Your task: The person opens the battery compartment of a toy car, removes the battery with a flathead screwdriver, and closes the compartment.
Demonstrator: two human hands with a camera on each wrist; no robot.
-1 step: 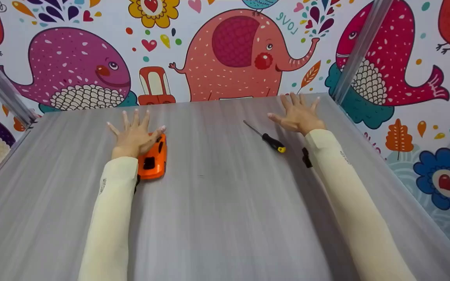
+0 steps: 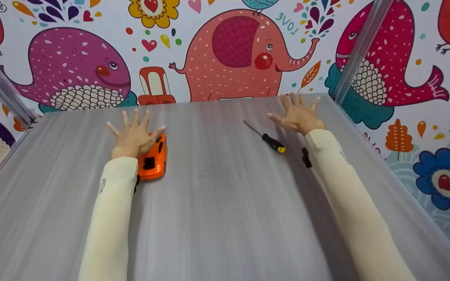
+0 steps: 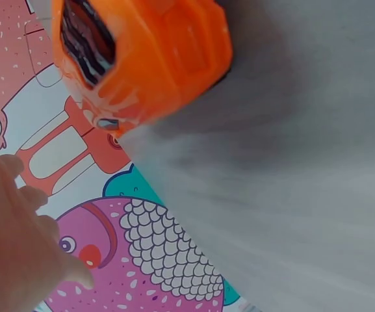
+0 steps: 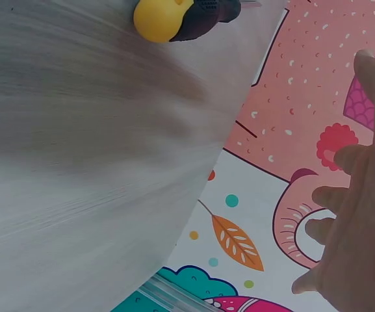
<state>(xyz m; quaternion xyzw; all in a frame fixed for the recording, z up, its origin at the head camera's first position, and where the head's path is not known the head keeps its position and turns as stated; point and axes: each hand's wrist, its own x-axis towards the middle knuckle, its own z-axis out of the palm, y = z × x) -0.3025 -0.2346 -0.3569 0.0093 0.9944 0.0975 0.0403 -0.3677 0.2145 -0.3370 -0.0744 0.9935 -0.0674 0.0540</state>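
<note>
Grey and faintly streaked, the flat desk (image 2: 217, 218) is spread from the near side to a white wall (image 2: 176, 52), on which large cartoon animals are printed, a coral-pink elephant (image 2: 233, 58) among them at the centre. Two long cream fabric sleeves, left (image 2: 111, 218) and right (image 2: 358, 210), are stretched over it from the near side. Both hands are held out with fingers splayed, and nothing is gripped; whether the desk is touched by them cannot be told. The left hand (image 2: 133, 136) is placed at the far left, the right hand (image 2: 301, 117) at the far right. Just right of the left hand, a glossy orange toy car with dark windows (image 2: 159, 164) is set on the desk, partly hidden by that hand. Near the right hand, on its left, a black-handled, yellow-ended screwdriver (image 2: 272, 142) is laid, its thin metal shaft pointed far and left. Smallest, a black piece (image 2: 307, 157) is seen beside the right cuff.
</note>
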